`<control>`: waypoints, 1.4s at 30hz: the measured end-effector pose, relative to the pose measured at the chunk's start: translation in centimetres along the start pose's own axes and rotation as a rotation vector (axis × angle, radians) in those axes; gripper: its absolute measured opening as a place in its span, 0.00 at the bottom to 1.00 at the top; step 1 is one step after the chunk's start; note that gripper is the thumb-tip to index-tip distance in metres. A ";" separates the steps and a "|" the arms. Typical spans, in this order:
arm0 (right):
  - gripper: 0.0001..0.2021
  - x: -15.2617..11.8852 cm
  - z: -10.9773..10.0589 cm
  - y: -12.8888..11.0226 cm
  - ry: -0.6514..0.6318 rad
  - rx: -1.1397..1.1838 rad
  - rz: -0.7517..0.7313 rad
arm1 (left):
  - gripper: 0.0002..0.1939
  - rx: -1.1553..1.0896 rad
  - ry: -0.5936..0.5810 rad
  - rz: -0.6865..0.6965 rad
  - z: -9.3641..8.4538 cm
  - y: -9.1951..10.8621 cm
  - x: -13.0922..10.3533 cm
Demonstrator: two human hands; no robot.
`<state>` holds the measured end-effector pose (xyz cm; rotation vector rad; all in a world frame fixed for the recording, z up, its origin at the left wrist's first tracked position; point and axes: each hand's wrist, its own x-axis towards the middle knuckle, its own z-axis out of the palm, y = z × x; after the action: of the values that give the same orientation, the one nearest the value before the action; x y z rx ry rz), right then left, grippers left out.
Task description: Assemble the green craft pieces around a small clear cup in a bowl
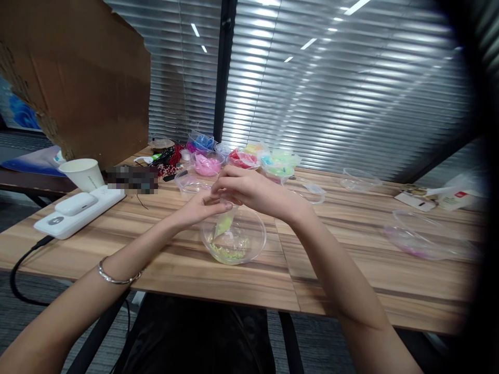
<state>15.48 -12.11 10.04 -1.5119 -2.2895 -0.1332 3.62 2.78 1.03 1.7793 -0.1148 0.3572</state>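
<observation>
Above the clear plastic bowl [255,240], your left hand [203,206] and right hand [245,188] are pinching the small plastic bag [223,225], ideally keeping it low and steady.

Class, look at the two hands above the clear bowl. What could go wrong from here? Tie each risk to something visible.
1. Green bits might scatter on the table if the small plastic bag, hanging below the left hand and right hand, swings off the clear bowl.
2. A forearm could nudge the bowl.
3. The paper cup beside the white power strip might tip; its contents are hidden.
</observation>
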 end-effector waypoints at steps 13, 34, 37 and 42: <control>0.14 0.0 -0.3 -0.5 0.000 -0.069 -0.001 | 0.21 0.003 -0.005 0.010 0.0 0.3 0.1; 0.16 -0.5 -1.6 -0.8 -0.047 0.077 0.058 | 0.22 -0.097 0.105 0.079 0.0 -0.2 0.3; 0.14 -1.0 -2.7 -1.3 -0.028 0.043 0.075 | 0.21 -0.102 0.088 0.068 0.0 -0.1 0.4; 0.14 -1.0 -2.9 -2.3 -0.087 0.087 0.061 | 0.20 -0.025 0.106 0.120 -0.1 -0.4 0.6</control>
<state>14.50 -14.75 12.68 -1.5692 -2.2815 0.0488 4.26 3.04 0.85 1.7298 -0.1503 0.5336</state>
